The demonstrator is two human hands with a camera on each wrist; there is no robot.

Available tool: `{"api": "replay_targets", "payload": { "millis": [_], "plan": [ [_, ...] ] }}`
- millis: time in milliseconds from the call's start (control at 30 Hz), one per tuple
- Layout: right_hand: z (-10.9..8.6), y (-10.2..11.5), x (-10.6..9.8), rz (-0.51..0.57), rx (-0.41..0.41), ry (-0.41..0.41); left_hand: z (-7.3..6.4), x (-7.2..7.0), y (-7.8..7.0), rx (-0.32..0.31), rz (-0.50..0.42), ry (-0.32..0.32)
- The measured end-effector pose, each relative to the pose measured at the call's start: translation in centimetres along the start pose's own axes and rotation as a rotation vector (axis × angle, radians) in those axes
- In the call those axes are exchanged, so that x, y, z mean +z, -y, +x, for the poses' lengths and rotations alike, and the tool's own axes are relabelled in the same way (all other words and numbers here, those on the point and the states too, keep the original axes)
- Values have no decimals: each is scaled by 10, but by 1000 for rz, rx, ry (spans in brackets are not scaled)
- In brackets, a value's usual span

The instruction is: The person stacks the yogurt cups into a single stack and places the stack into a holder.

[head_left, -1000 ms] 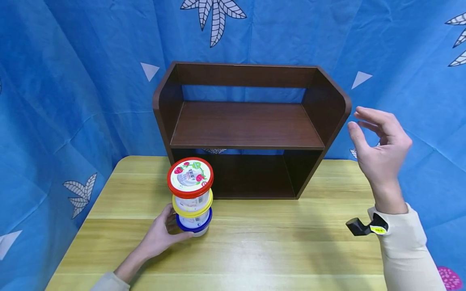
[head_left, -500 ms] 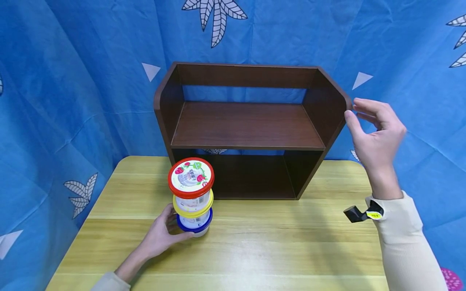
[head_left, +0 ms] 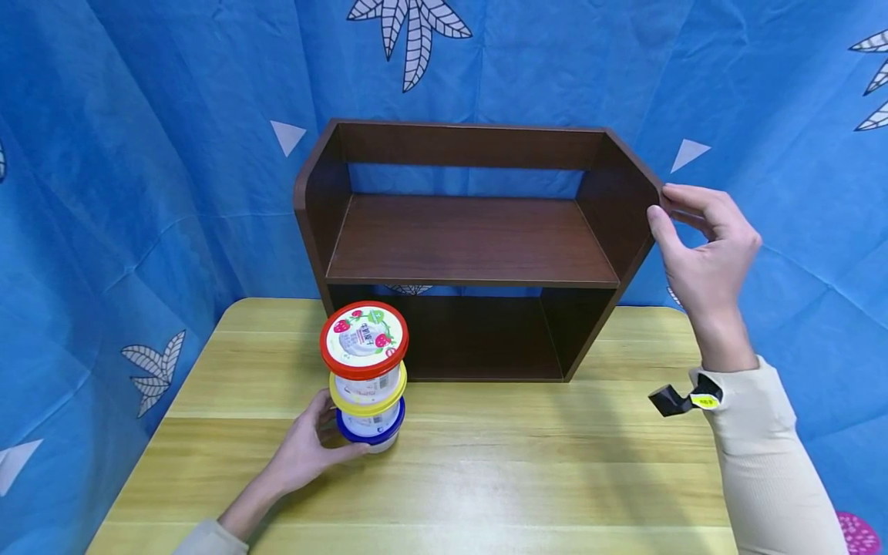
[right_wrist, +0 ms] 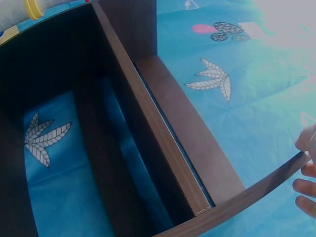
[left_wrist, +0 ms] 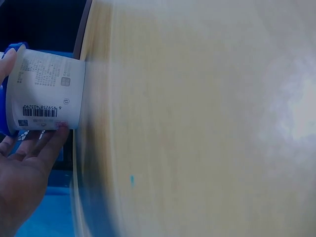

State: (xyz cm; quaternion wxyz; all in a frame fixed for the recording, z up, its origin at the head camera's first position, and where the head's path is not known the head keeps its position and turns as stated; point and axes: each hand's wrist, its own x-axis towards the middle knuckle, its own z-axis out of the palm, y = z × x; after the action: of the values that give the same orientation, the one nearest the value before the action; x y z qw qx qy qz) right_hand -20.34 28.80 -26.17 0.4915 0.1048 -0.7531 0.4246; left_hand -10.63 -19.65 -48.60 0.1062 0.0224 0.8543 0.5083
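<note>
Gripping the lowest of three stacked lidded tubs [head_left: 368, 387], contents hidden: left hand [head_left: 303, 453]

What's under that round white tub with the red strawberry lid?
Beneath the red lidded tub is a white tub with a yellow rim, then a white tub with a blue rim, on the pale wooden table. Both lower lids' centres are covered, so unseen.

You are facing a pale wooden table [head_left: 486, 478], its grain running from side to side. Toward the back, a dark brown two-level shelf [head_left: 472, 279] is standing upright on it. Near the shelf's front left corner, a blue-lidded tub [head_left: 385, 439] is resting on the tabletop, bearing a yellow-lidded tub [head_left: 369, 408] and a red-lidded tub [head_left: 364, 341] above. A small blue mark [left_wrist: 132, 180] is showing on the wood.
</note>
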Motion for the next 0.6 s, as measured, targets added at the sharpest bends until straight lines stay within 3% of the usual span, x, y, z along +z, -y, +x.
{"api": "replay_targets", "payload": {
  "millis": [600],
  "plan": [
    [0, -2, 1, 7, 1, 1, -2, 1, 0, 23, -17, -9]
  ]
}}
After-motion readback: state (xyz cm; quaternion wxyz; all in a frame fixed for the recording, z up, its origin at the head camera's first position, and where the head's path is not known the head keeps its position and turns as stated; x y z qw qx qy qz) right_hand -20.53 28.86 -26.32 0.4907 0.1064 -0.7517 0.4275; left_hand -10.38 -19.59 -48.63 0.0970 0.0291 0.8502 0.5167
